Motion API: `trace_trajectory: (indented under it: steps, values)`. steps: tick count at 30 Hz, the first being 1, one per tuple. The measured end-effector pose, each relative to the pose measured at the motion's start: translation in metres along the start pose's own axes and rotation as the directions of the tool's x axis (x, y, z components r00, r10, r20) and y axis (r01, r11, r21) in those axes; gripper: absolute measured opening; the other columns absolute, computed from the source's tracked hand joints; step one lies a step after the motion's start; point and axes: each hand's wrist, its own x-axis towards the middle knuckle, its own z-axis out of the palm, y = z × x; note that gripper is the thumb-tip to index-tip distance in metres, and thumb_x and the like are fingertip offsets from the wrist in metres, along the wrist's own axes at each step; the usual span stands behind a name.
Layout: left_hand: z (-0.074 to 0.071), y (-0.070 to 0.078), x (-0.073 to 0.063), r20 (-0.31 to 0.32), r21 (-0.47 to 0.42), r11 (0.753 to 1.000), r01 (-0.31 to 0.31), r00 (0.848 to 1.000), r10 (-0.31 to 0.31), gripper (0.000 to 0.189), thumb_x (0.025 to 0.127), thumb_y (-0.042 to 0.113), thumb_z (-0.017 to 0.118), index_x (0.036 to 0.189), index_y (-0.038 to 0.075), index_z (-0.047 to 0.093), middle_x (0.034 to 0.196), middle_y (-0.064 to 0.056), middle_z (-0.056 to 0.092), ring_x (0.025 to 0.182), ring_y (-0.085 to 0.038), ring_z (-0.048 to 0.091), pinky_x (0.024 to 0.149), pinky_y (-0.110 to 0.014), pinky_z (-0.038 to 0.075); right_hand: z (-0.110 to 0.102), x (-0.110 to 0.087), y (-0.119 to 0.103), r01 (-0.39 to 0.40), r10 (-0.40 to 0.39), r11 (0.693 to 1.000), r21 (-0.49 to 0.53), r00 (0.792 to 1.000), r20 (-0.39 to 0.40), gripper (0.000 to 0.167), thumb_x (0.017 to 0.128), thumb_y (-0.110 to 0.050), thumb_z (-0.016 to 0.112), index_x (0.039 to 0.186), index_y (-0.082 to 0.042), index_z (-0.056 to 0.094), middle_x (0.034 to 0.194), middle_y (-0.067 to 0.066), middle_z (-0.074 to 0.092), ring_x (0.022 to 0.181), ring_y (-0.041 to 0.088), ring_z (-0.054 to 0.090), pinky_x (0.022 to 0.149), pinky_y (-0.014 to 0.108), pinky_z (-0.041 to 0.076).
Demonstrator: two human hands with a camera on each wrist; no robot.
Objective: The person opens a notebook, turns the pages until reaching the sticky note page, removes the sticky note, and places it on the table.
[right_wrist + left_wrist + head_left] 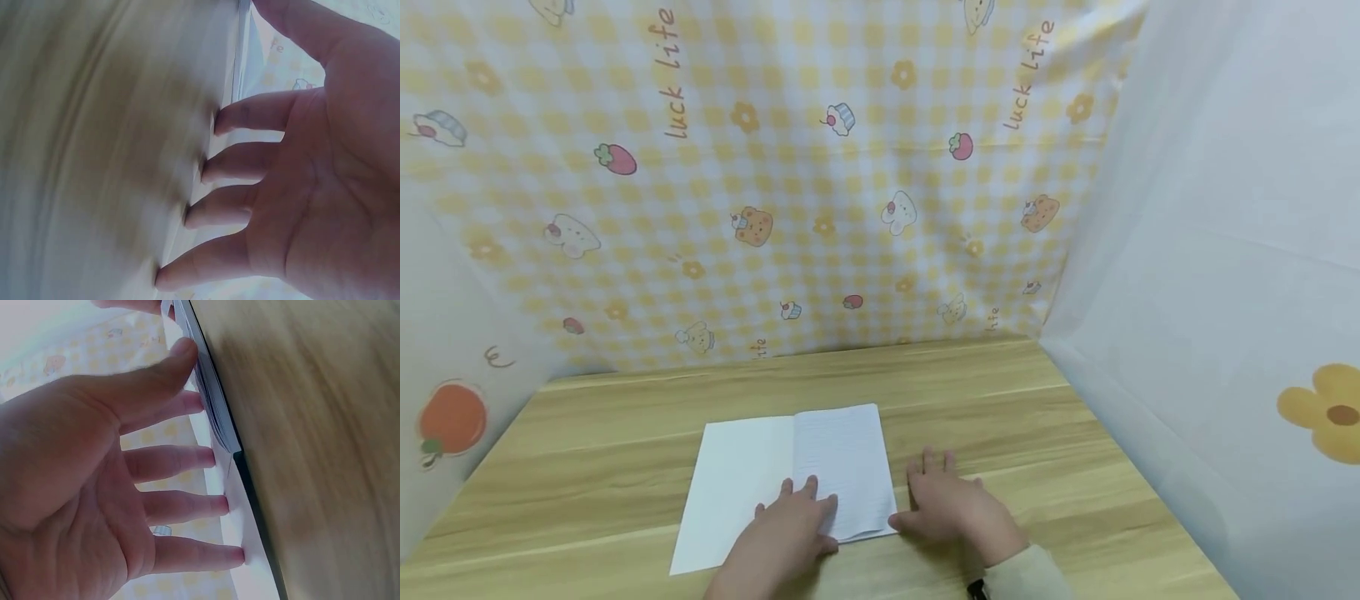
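Observation:
An open notebook [844, 467] lies on the wooden table, its left side blank white and its right page lined. My left hand [788, 529] spreads over the lower middle of it, fingertips on the paper near the fold. In the left wrist view the thumb [178, 359] rests at the near edge of the page stack, the fingers [178, 506] straight. Just right of the notebook, my right hand [951, 504] has its fingertips on the table. Its thumb [907, 522] is at the lower right corner, where the page edge lifts slightly.
The wooden table [1000, 400] extends around the notebook. A yellow checked cloth [820, 175] with cartoon prints hangs behind it. White sheets stand at the left and right [1217, 275] sides. A dark object [977, 590] shows at the right sleeve cuff.

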Motion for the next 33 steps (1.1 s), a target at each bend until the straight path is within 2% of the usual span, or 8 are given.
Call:
trace_trajectory:
  steps: [11, 15, 18, 21, 24, 26, 29, 33]
  values:
    - [-0.002, 0.017, 0.004, -0.035, -0.012, 0.997, 0.072, 0.997, -0.072, 0.063, 0.087, 0.056, 0.082, 0.120, 0.003, 0.070, 0.138, -0.034, 0.064, 0.132, -0.070, 0.052, 0.092, -0.090, 0.043, 0.003, 0.004, -0.010, -0.023, 0.023, 1.000, -0.005, 0.999, -0.048, 0.101, 0.091, -0.065, 0.074, 0.156, 0.006, 0.046, 0.168, 0.035, 0.032, 0.154, 0.067, 0.025, 0.098, 0.093, 0.035]
    - [-0.003, 0.012, 0.001, -0.079, 0.014, 1.000, 0.027, 0.997, -0.026, 0.046, 0.094, 0.044, 0.077, 0.120, 0.007, 0.068, 0.123, -0.027, 0.072, 0.116, -0.059, 0.066, 0.087, -0.078, 0.054, 0.004, 0.005, -0.011, -0.037, 0.037, 0.999, -0.003, 0.998, -0.043, 0.100, 0.090, -0.064, 0.075, 0.157, 0.005, 0.046, 0.169, 0.034, 0.031, 0.155, 0.065, 0.025, 0.101, 0.093, 0.035]
    - [-0.006, 0.007, -0.002, -0.165, 0.110, 0.993, -0.032, 0.985, 0.050, 0.046, 0.098, 0.029, 0.075, 0.139, 0.013, 0.062, 0.134, -0.023, 0.070, 0.117, -0.051, 0.069, 0.087, -0.072, 0.057, 0.005, 0.005, -0.010, -0.045, 0.044, 0.999, -0.003, 0.998, -0.043, 0.099, 0.090, -0.063, 0.076, 0.156, 0.005, 0.046, 0.169, 0.033, 0.031, 0.155, 0.065, 0.025, 0.101, 0.092, 0.035]
    - [-0.009, 0.004, -0.005, -0.257, 0.321, 0.944, -0.077, 0.952, 0.165, 0.065, 0.094, 0.015, 0.078, 0.153, 0.030, 0.056, 0.162, -0.013, 0.053, 0.144, -0.047, 0.055, 0.104, -0.078, 0.048, 0.004, 0.004, -0.009, -0.050, 0.050, 0.999, -0.005, 0.998, -0.043, 0.099, 0.090, -0.063, 0.076, 0.156, 0.005, 0.047, 0.169, 0.033, 0.031, 0.155, 0.065, 0.025, 0.101, 0.093, 0.034]
    - [-0.014, 0.003, -0.007, -0.296, 0.521, 0.850, -0.077, 0.918, 0.264, 0.043, 0.083, 0.011, 0.086, 0.120, 0.030, 0.079, 0.167, 0.000, 0.049, 0.159, -0.040, 0.038, 0.114, -0.088, 0.027, 0.003, 0.004, -0.008, -0.051, 0.050, 0.999, -0.009, 0.998, -0.043, 0.100, 0.090, -0.063, 0.076, 0.156, 0.005, 0.046, 0.169, 0.033, 0.032, 0.155, 0.065, 0.025, 0.101, 0.093, 0.034]
    - [-0.016, 0.003, -0.008, -0.292, 0.575, 0.816, -0.064, 0.915, 0.277, 0.015, 0.079, 0.015, 0.088, 0.089, 0.025, 0.083, 0.156, 0.004, 0.061, 0.159, -0.037, 0.038, 0.115, -0.092, 0.018, 0.002, 0.004, -0.008, -0.050, 0.049, 0.999, -0.010, 0.998, -0.039, 0.100, 0.090, -0.063, 0.076, 0.157, 0.005, 0.046, 0.169, 0.033, 0.031, 0.155, 0.065, 0.024, 0.101, 0.093, 0.034]
    - [-0.015, 0.003, -0.009, -0.291, 0.556, 0.831, -0.019, 0.932, 0.216, 0.012, 0.081, 0.014, 0.084, 0.073, 0.018, 0.077, 0.124, -0.002, 0.079, 0.150, -0.037, 0.051, 0.114, -0.094, 0.013, 0.002, 0.004, -0.008, -0.051, 0.051, 0.999, -0.004, 0.998, -0.025, 0.100, 0.091, -0.063, 0.075, 0.158, 0.004, 0.044, 0.170, 0.033, 0.029, 0.156, 0.064, 0.022, 0.102, 0.093, 0.033]
    - [-0.008, 0.001, -0.012, -0.268, 0.466, 0.883, 0.059, 0.960, 0.077, 0.008, 0.090, 0.014, 0.076, 0.096, 0.014, 0.081, 0.110, -0.014, 0.080, 0.133, -0.042, 0.065, 0.115, -0.091, 0.015, 0.002, 0.003, -0.008, -0.054, 0.054, 0.999, 0.003, 0.998, -0.015, 0.100, 0.091, -0.064, 0.074, 0.158, 0.004, 0.044, 0.171, 0.032, 0.028, 0.157, 0.064, 0.021, 0.103, 0.092, 0.032]
